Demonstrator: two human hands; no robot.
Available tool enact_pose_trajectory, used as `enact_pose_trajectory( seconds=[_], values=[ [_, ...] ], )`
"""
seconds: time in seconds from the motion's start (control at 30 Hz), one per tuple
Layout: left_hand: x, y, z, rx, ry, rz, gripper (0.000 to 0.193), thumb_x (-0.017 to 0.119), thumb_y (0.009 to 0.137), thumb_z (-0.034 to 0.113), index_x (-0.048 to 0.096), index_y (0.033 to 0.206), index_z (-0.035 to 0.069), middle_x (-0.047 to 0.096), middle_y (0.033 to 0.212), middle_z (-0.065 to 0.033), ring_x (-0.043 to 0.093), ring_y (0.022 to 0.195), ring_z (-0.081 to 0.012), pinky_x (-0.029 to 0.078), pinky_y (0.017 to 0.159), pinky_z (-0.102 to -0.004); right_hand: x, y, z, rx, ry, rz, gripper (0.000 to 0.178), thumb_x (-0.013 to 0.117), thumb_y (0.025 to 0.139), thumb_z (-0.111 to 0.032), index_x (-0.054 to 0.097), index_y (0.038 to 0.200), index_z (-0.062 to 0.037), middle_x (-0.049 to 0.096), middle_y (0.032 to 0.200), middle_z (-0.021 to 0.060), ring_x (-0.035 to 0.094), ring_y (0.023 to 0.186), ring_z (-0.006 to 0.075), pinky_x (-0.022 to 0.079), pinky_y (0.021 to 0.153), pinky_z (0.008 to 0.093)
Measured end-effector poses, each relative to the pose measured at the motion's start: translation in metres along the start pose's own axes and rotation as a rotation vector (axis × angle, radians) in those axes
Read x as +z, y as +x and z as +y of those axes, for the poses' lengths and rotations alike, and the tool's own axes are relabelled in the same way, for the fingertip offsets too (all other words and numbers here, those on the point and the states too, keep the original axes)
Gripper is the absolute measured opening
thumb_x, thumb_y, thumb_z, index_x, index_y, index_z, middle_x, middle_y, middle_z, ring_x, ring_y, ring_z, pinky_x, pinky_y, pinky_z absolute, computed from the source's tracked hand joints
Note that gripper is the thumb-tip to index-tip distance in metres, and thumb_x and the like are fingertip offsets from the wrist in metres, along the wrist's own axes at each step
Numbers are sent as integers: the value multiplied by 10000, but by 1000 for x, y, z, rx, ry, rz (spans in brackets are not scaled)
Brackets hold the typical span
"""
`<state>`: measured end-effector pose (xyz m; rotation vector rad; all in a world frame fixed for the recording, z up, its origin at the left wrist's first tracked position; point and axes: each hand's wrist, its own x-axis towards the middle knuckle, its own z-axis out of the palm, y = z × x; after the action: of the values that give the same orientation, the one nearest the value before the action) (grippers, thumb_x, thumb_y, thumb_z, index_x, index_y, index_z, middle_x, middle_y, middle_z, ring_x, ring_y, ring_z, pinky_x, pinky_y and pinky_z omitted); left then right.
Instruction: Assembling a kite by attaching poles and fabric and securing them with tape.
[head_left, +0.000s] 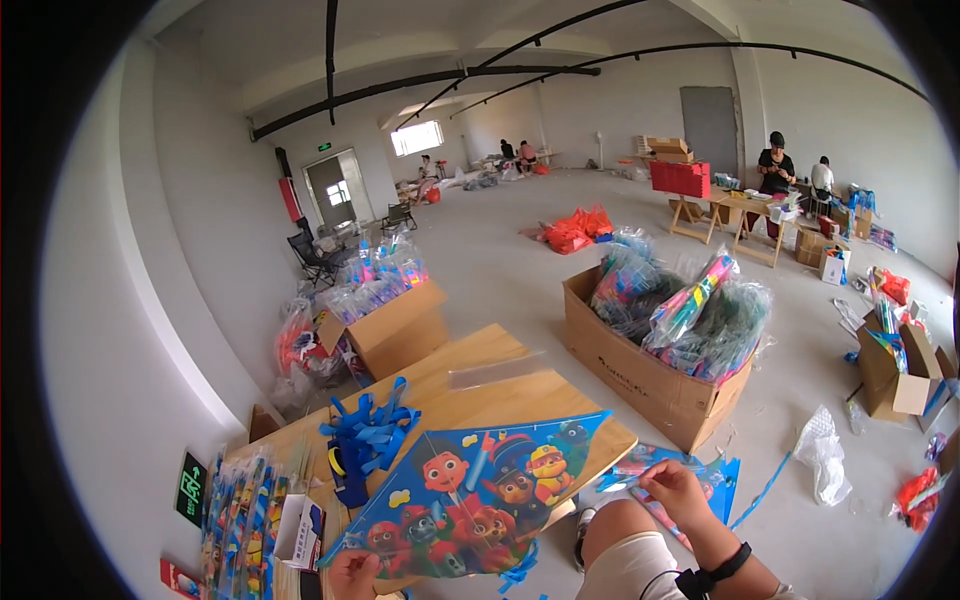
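A blue kite [462, 510] printed with cartoon characters lies spread over the front of the wooden table [490, 360]. My left hand [355, 572] pinches its lower left edge. My right hand [672, 490] is raised to the right of the kite, beyond the table edge, with thumb and fingertips closed together. Whatever may be between those fingertips is too small to make out. Under that hand, another blue printed sheet [722, 482] hangs low beside my leg, with a blue ribbon strip [765, 492] trailing from it. A black band circles my right wrist.
Blue ribbons [375, 425] are heaped on the table beside a tape dispenser [347, 480]. Rolled printed bundles [240, 525] and a small white box [300, 530] stand at left. A large carton [650, 385] of wrapped goods and another carton [400, 330] stand beyond. People work farther back.
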<state>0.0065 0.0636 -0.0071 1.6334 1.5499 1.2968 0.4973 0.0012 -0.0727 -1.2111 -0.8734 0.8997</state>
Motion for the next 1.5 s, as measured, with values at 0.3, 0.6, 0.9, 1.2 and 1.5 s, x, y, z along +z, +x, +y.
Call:
enact_pose_trajectory(
  seconds=[0.3, 0.6, 0.9, 1.2, 1.5],
  values=[
    [61, 70, -37, -260, -406, -82, 182, 726, 908, 59, 618, 1046, 8, 680, 899, -42, 620, 769, -103, 505, 689, -261, -19, 20, 31, 105, 11, 119, 105, 719, 915, -15, 624, 955, 5, 676, 841, 65, 648, 725, 125, 544, 658, 253],
    [159, 153, -80, -467, -397, -325, 199, 723, 937, 179, 641, 1026, 21, 650, 829, -20, 585, 738, -87, 491, 684, -234, -52, 80, 68, 150, -197, 180, 116, 738, 872, 2, 660, 956, 24, 676, 814, 34, 610, 681, 91, 493, 620, 227],
    [252, 257, -159, -447, -444, -288, 221, 750, 920, 185, 678, 1056, 26, 616, 817, 18, 541, 678, -67, 438, 589, -226, -42, 179, 99, 202, -306, 162, 463, 757, 864, -41, 569, 1286, -9, 676, 834, 68, 626, 695, 101, 533, 625, 254],
    [321, 297, -231, -475, -267, -228, 215, 771, 896, 183, 712, 1001, 5, 668, 819, -23, 601, 706, -87, 474, 644, -222, -36, 259, 174, 239, -307, 317, 413, 736, 869, -77, 605, 1259, -37, 661, 835, 45, 633, 698, 108, 552, 575, 260],
    [342, 309, -295, 45, -43, -48, 285, 778, 883, 243, 727, 955, -27, 731, 873, -80, 686, 806, -165, 531, 754, -294, -17, 273, 198, 137, -448, 398, 362, 722, 871, -65, 626, 1220, -86, 669, 803, 48, 638, 667, 124, 519, 596, 297]
  ],
)
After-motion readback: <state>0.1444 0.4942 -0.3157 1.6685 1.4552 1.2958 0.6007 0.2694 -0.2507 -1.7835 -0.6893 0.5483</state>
